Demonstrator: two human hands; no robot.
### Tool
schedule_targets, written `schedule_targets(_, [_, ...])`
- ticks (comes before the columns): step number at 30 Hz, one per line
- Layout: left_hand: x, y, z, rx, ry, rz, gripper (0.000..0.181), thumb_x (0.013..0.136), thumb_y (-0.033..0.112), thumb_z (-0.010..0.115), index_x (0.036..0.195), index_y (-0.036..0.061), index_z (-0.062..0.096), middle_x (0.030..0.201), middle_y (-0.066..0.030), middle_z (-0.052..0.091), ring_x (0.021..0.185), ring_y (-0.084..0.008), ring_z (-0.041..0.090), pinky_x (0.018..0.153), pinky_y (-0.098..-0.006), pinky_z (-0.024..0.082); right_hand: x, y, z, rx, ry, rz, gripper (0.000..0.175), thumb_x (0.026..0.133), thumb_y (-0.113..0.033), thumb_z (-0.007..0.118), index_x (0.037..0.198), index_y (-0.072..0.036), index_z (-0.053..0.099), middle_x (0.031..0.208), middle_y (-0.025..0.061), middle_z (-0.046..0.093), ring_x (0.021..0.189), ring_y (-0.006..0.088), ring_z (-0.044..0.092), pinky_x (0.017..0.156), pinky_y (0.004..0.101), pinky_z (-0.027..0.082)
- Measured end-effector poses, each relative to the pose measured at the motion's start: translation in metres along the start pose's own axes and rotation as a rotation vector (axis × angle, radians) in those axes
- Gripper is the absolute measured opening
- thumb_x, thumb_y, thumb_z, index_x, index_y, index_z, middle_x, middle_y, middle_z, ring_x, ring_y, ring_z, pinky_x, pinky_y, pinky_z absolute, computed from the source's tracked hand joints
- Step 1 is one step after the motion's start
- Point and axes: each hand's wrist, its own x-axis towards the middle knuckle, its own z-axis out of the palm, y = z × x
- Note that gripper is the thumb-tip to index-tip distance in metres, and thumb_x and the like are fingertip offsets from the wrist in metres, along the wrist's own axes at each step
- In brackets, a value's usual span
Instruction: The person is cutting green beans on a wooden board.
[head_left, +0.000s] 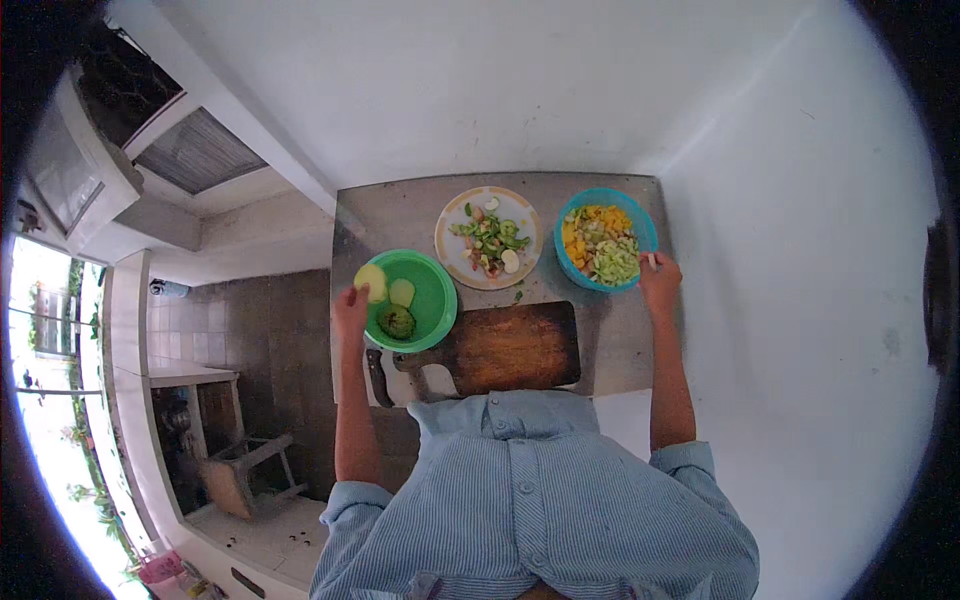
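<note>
My left hand (351, 311) pinches a pale yellow-green fruit or vegetable piece (370, 283) at the left rim of a green plastic bowl (433, 300). Inside that bowl lie another pale piece (403, 292) and a darker green, rough-looking one (396, 322). My right hand (661, 286) grips the right rim of a blue plastic bowl (651, 225). Diced yellow pieces (613, 218) and chopped pale green pieces (616, 262) fill the blue bowl. Between the two bowls, a plate with a patterned rim (448, 259) carries green peelings (487, 234) and pale end slices (511, 261).
A dark wooden cutting board (517, 346) lies at the table's near side, its handle pointing left. Left of it is a black-handled knife (379, 379), its blade not clearly visible. White walls (495, 90) border the small table (382, 217). A tipped-looking stool (244, 472) is at lower left.
</note>
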Motion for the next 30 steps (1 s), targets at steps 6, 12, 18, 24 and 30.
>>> schedule_targets(6, [0.033,-0.052,0.038,0.620,-0.358,0.223,0.032,0.065,0.029,0.066,0.072,-0.0015,0.061,0.068,-0.0153,0.060,0.067,-0.0262,0.058,0.063,-0.0349,0.044,-0.003,-0.011,0.003,-0.038,0.063,0.012,0.019,0.065,-0.019,0.064,0.064,-0.001,0.058,0.055,0.0127,0.052,0.052,0.0271,0.052,0.051,0.0371,0.039])
schedule_targets(12, [0.032,-0.055,0.061,0.737,-0.307,0.304,0.034,0.057,0.029,0.070,0.071,-0.0007,0.063,0.065,-0.0157,0.060,0.063,-0.0308,0.058,0.064,-0.0375,0.045,-0.019,-0.018,-0.009,0.078,0.071,-0.010,0.023,0.063,-0.018,0.066,0.057,-0.001,0.051,0.054,0.0101,0.052,0.052,0.0230,0.052,0.049,0.0345,0.039])
schedule_targets(18, [0.013,-0.026,0.062,0.705,-0.225,0.277,0.034,0.055,0.024,0.073,0.073,-0.0019,0.062,0.067,-0.0154,0.060,0.064,-0.0304,0.058,0.063,-0.0389,0.045,-0.039,-0.037,-0.035,0.090,0.011,0.142,0.031,0.070,-0.023,0.065,0.056,-0.002,0.047,0.048,0.0054,0.042,0.046,0.0163,0.040,0.046,0.0315,0.033])
schedule_targets(24, [-0.043,0.037,0.055,0.257,0.034,0.333,0.031,0.066,0.023,0.069,0.085,0.0003,0.061,0.066,-0.0123,0.057,0.057,-0.0213,0.053,0.053,-0.0313,0.042,-0.081,-0.021,-0.030,0.074,0.011,0.134,0.026,0.074,-0.018,0.060,0.057,-0.001,0.050,0.048,0.0079,0.044,0.045,0.0168,0.043,0.045,0.0321,0.032])
schedule_targets(30, [-0.102,0.019,0.106,0.175,-0.719,0.218,0.034,0.071,0.033,0.064,0.080,-0.0002,0.062,0.072,-0.0103,0.061,0.061,-0.0144,0.055,0.059,-0.0279,0.043,-0.137,-0.016,0.010,0.244,-0.237,0.163,0.018,0.073,-0.018,0.061,0.070,-0.001,0.056,0.057,0.0108,0.053,0.053,0.0198,0.053,0.051,0.0321,0.041])
